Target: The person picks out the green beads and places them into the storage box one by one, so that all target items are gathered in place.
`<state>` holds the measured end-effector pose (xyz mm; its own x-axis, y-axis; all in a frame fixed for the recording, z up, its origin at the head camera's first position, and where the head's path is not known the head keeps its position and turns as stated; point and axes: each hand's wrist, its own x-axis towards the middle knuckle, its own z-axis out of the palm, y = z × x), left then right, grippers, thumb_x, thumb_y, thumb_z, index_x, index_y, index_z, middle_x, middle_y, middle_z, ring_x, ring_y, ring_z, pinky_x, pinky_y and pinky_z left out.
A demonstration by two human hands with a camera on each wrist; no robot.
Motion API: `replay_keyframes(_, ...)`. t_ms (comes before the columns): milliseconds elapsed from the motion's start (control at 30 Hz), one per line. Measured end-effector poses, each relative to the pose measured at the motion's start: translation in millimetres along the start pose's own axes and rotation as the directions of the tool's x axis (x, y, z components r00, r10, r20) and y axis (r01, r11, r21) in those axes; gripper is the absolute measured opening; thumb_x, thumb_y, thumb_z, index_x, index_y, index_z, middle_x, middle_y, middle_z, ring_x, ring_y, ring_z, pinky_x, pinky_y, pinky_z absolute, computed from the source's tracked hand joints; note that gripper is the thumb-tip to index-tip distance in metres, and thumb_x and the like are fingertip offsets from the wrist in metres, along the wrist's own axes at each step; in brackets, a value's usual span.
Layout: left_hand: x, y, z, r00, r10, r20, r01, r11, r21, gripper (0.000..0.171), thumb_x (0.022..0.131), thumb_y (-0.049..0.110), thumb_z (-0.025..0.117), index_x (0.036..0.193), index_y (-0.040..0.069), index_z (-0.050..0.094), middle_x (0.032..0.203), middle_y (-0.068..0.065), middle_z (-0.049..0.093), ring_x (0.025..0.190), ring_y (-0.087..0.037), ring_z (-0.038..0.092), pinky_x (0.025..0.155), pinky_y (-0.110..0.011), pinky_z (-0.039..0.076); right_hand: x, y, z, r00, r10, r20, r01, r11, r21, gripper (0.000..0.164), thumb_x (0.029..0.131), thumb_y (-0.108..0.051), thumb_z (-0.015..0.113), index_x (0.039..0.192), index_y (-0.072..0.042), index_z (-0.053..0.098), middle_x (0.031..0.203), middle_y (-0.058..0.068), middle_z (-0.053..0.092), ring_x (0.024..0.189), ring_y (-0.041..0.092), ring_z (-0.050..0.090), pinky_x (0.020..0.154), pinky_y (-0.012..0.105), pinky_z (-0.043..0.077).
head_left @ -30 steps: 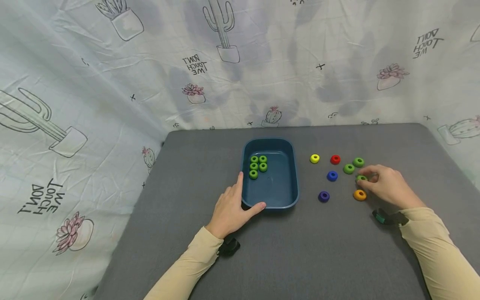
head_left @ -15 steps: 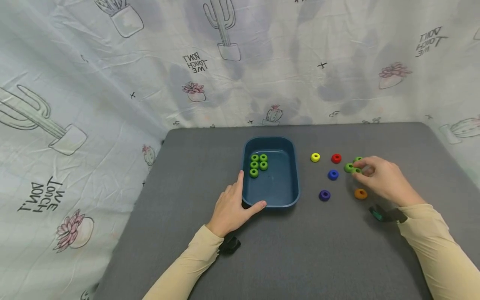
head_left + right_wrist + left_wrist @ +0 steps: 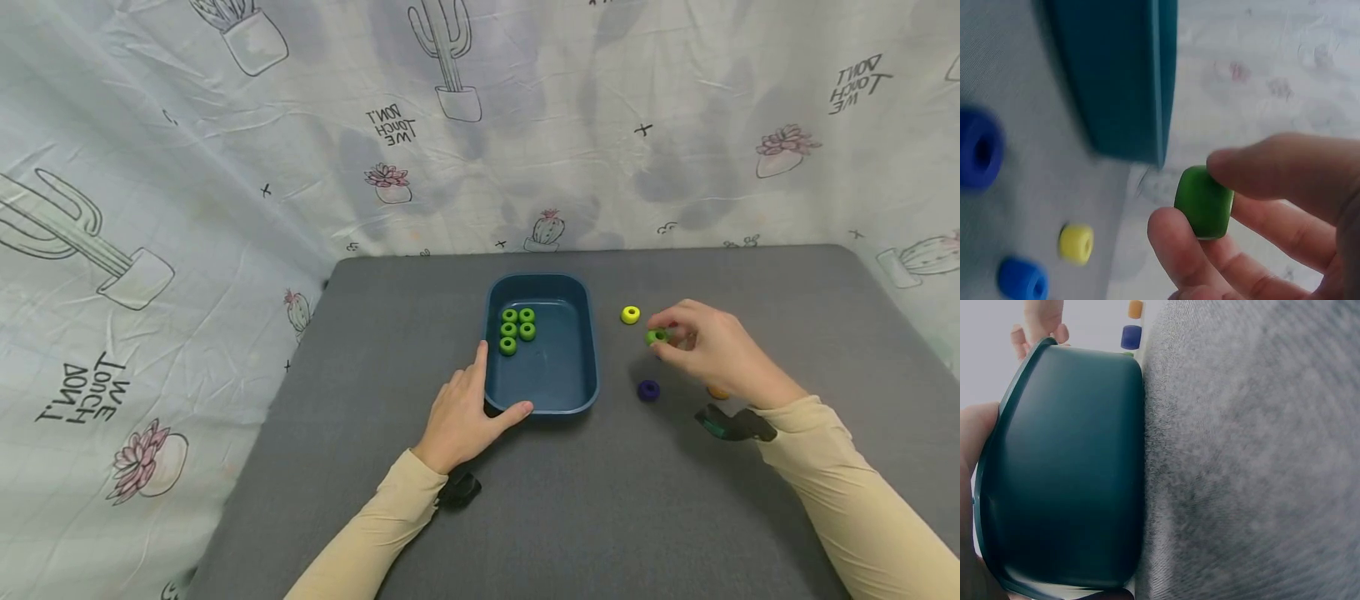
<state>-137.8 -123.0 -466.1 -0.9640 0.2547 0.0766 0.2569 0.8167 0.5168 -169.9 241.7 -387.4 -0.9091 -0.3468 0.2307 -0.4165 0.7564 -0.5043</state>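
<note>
My right hand [image 3: 716,354] pinches a green ring-shaped bead [image 3: 656,336] between thumb and fingers, raised over the table right of the blue tray [image 3: 597,367]. The right wrist view shows this bead [image 3: 1204,203] at the fingertips, with the tray's wall [image 3: 1110,81] beyond. My left hand [image 3: 457,421] rests at the tray's near left corner, index finger straight along the left rim and thumb over the front rim. Several green beads [image 3: 527,332] lie in the tray's left part, in two columns. The other green beads on the table are hidden behind my right hand.
A yellow bead [image 3: 630,315] and a purple bead [image 3: 648,390] lie right of the tray. An orange bead [image 3: 717,392] is partly covered by my right hand. The right wrist view has a blue bead [image 3: 1022,279]. A printed curtain [image 3: 510,167] hangs behind the table.
My right hand has lifted the green bead from the group at the right and carried it left toward the tray. The left hand and the tray have stayed in place.
</note>
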Motion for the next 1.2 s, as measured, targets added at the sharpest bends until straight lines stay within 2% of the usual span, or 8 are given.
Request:
replay_keyframes(267,0.6,0.7,-0.1,1.0,0.004,-0.002,-0.004,1.0,0.003,0.117,0.088,0.082,0.057,0.169,0.013,0.009,0.157,-0.014,0.051,0.126,-0.032,0.058,0.105,-0.054,0.046,19,-25,13,0.996,-0.044,0.079,0.038,0.997,0.074,0.025,0.093,-0.008,0.077,0.117,-0.015,0.074,0.107,0.0,0.067,0.09,0.017,0.064,0.075,0.035,0.053)
replay_keyframes(500,1.3,0.6,0.7,1.0,-0.01,0.008,0.01,1.0,-0.008,0.118,0.087,0.082,0.057,0.169,0.015,0.006,0.159,-0.014,0.049,0.128,-0.033,0.056,0.108,-0.055,0.044,37,-44,25,0.988,-0.077,0.136,0.062,0.992,0.109,0.024,0.094,-0.009,0.077,0.118,-0.012,0.074,0.108,0.001,0.067,0.089,0.015,0.061,0.073,0.034,0.053)
replay_keyframes(933,0.5,1.3,-0.1,1.0,-0.003,0.008,0.003,1.0,-0.002,0.117,0.088,0.084,0.055,0.169,0.015,0.006,0.158,-0.015,0.05,0.128,-0.033,0.057,0.106,-0.056,0.045,69,-66,45,0.975,-0.139,0.174,0.12,0.986,0.116,0.028,0.091,-0.007,0.079,0.119,-0.008,0.075,0.113,0.007,0.068,0.088,0.018,0.065,0.076,0.037,0.057)
replay_keyframes(1200,0.3,2.5,-0.9,1.0,0.0,0.007,0.0,1.0,-0.005,0.117,0.088,0.082,0.056,0.169,0.014,0.007,0.157,-0.015,0.051,0.125,-0.033,0.057,0.105,-0.055,0.046,90,-76,56,0.967,-0.13,0.221,0.111,0.989,0.094,0.031,0.091,-0.006,0.078,0.121,-0.005,0.073,0.121,0.012,0.069,0.09,0.022,0.069,0.084,0.044,0.058)
